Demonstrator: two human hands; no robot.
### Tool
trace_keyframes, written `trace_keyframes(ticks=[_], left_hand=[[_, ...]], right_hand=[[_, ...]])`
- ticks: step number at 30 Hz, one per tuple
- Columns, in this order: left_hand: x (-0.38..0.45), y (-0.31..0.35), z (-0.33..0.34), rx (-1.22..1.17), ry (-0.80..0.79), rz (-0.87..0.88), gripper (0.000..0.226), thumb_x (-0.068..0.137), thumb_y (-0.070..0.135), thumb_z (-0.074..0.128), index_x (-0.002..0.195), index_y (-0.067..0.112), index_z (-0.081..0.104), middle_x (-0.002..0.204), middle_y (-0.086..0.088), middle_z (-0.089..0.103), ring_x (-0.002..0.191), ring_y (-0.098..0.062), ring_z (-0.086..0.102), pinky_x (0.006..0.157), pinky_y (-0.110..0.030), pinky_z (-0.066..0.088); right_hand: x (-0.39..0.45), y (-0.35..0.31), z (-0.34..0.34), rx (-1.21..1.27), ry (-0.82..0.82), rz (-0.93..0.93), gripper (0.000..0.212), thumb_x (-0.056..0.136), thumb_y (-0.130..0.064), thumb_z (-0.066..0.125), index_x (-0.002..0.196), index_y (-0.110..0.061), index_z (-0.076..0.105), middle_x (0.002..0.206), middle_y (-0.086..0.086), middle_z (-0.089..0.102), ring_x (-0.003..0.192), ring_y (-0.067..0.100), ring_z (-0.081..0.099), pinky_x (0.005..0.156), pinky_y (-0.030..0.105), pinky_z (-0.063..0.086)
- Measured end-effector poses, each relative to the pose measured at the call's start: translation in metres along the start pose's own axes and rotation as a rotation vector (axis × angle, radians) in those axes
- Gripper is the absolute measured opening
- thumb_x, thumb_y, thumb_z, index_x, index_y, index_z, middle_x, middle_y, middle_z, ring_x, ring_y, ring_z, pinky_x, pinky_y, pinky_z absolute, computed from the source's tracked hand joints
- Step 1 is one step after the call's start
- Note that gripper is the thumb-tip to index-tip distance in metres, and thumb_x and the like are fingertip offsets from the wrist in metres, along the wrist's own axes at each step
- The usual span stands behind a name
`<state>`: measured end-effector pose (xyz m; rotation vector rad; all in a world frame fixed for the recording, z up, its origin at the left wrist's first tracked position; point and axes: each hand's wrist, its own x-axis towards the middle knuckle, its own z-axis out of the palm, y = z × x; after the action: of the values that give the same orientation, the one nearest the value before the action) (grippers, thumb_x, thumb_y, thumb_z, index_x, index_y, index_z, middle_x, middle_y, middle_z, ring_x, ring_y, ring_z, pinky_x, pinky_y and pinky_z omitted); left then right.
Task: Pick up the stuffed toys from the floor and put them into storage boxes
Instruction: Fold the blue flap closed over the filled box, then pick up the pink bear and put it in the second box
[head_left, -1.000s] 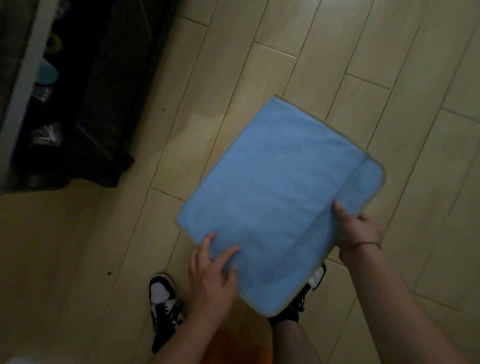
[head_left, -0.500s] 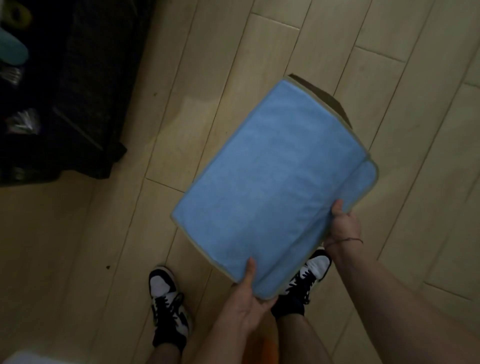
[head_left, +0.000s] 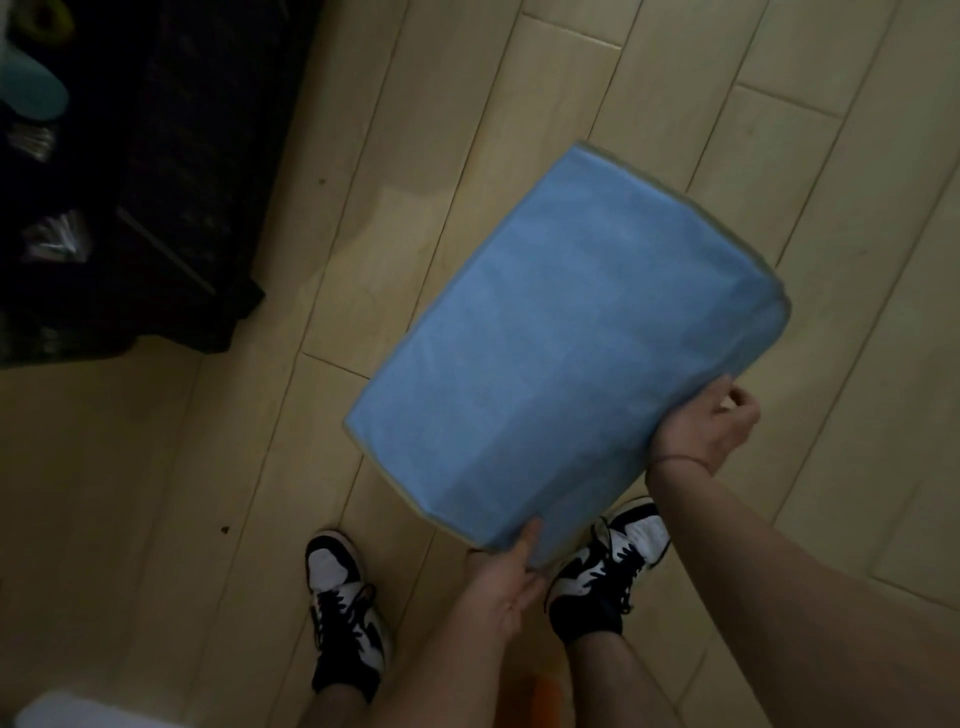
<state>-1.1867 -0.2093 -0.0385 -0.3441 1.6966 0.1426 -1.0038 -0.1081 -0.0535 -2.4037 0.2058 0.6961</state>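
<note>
Two hands hold blue box (head_left: 566, 343) above floor (head_left: 467, 104). Left hand (head_left: 506, 566) pinches near corner; right hand (head_left: 701, 431) grips side edge.

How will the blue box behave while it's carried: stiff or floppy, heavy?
The blue box probably holds its shape: its top lies flat, edges straight. It seems light, since the left hand and right hand hold it only at one edge. The fabric look suggests little slipping.
</note>
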Motion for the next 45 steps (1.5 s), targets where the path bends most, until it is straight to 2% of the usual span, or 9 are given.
trace_keyframes(ticks=[3,7,15,20,23,26,29,35,45], left_hand=[[0.002,-0.006,0.006,-0.065,0.033,0.077,0.051,0.066,0.030,0.084,0.107,0.015,0.058,0.098,-0.003,0.065,0.093,-0.023,0.064,0.074,-0.034,0.058],[0.003,-0.019,0.011,-0.046,0.129,0.197,0.086,0.032,0.057,0.091,0.105,0.021,0.063,0.106,-0.001,0.068,0.098,-0.022,0.066,0.091,-0.044,0.055],[0.000,-0.007,-0.015,0.177,-0.071,0.089,0.062,0.063,0.015,0.087,0.119,0.008,0.061,0.112,-0.008,0.067,0.101,-0.026,0.065,0.087,-0.039,0.056],[-0.058,0.021,-0.062,0.516,-0.113,0.211,0.073,0.068,0.003,0.081,0.132,-0.001,0.045,0.128,-0.014,0.057,0.113,-0.023,0.057,0.088,-0.028,0.050],[-0.099,0.044,-0.101,0.583,-0.156,0.282,0.080,0.074,0.001,0.077,0.139,0.000,0.031,0.114,-0.014,0.059,0.095,-0.018,0.056,0.067,-0.018,0.048],[-0.142,0.076,-0.156,0.524,-0.164,0.338,0.065,0.079,0.001,0.073,0.134,0.001,0.039,0.080,0.001,0.053,0.070,-0.010,0.054,0.056,-0.014,0.047],[-0.200,0.104,-0.234,0.463,-0.134,0.417,0.047,0.087,0.004,0.064,0.130,0.005,0.044,0.084,0.004,0.052,0.068,-0.004,0.050,0.048,-0.005,0.042],[-0.288,0.108,-0.443,0.140,0.107,0.599,0.045,0.080,0.031,0.071,0.120,0.017,0.058,0.101,0.000,0.064,0.094,-0.014,0.062,0.080,-0.015,0.044],[-0.340,0.086,-0.758,-0.338,0.298,0.712,0.052,0.081,0.036,0.069,0.128,0.020,0.052,0.107,0.003,0.061,0.096,-0.013,0.060,0.080,-0.021,0.047]], right_hand=[[-0.031,0.016,-0.019,-0.103,-0.141,-0.199,0.060,0.098,-0.027,0.050,0.148,-0.004,0.025,0.149,0.016,0.032,0.135,0.024,0.034,0.103,0.017,0.025],[-0.052,0.040,-0.020,-0.143,-0.305,-0.017,0.048,0.101,-0.030,0.041,0.145,-0.011,0.031,0.135,0.007,0.049,0.128,0.023,0.046,0.103,0.028,0.034],[-0.039,0.041,-0.031,-0.332,-0.579,-0.029,0.052,0.103,-0.038,0.028,0.148,-0.011,0.024,0.149,0.011,0.039,0.135,0.028,0.039,0.107,0.031,0.030],[-0.075,-0.022,-0.060,-1.251,-0.765,-0.182,0.050,0.103,-0.040,0.028,0.113,-0.003,0.060,0.138,0.020,0.054,0.125,0.035,0.054,0.101,0.038,0.045],[-0.135,-0.064,-0.063,-1.505,-0.774,-0.464,0.042,0.099,-0.032,0.040,0.129,-0.006,0.055,0.139,0.013,0.055,0.126,0.028,0.054,0.100,0.030,0.044],[-0.223,-0.105,-0.056,-1.563,-0.785,-0.669,0.046,0.093,-0.043,0.045,0.122,-0.010,0.060,0.133,0.010,0.060,0.122,0.027,0.057,0.098,0.030,0.045],[-0.339,-0.130,-0.047,-1.481,-0.942,-0.872,0.037,0.093,-0.044,0.049,0.121,-0.023,0.062,0.127,0.002,0.064,0.119,0.021,0.059,0.098,0.025,0.045],[-0.596,-0.104,-0.033,-1.486,-1.251,-1.186,0.032,0.090,-0.040,0.061,0.080,-0.070,0.055,0.079,-0.012,0.058,0.089,0.011,0.058,0.094,0.017,0.047],[-0.916,-0.004,0.002,-1.526,-1.551,-1.394,0.035,0.095,-0.025,0.057,0.128,-0.021,0.046,0.072,-0.004,0.055,0.062,0.005,0.051,0.058,0.008,0.041]])
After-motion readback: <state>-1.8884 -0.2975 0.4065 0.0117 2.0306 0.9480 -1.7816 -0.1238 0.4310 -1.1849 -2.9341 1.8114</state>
